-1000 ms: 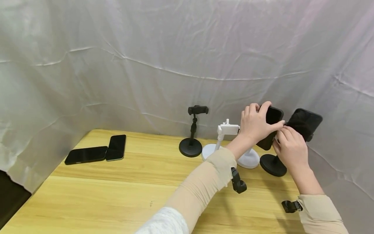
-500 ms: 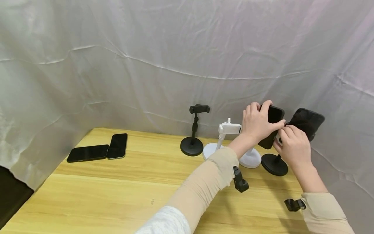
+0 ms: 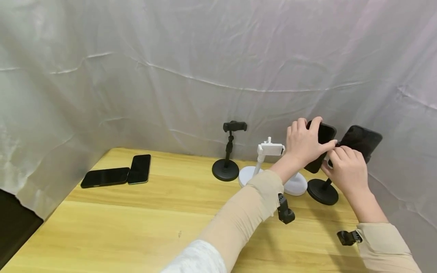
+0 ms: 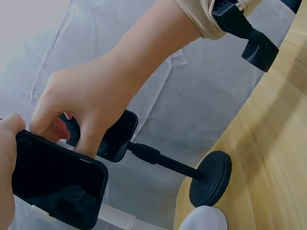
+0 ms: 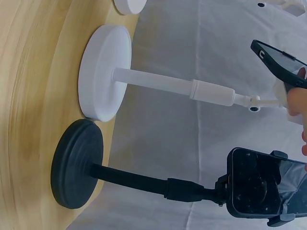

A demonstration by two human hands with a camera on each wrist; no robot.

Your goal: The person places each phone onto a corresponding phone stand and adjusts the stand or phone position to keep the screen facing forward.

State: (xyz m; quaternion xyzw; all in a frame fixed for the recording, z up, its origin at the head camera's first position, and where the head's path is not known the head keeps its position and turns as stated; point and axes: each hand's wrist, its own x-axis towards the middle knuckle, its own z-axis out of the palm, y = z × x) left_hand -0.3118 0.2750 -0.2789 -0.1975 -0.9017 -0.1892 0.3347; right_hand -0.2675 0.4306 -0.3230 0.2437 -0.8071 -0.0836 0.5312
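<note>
Mounting, apparently: phone (image 4: 60,182) is being held at the top of the right-side white stand (image 5: 153,82). Left hand (image 3: 303,144) is gripping it; right hand (image 3: 348,168) is working at its right edge, grip hidden, cannot tell. Next is probably calling for steady support.

A black smartphone (image 4: 57,182), screen dark, leans nearly upright at the head of a white phone stand (image 5: 158,82), whose slim pole rises from its round base.
</note>
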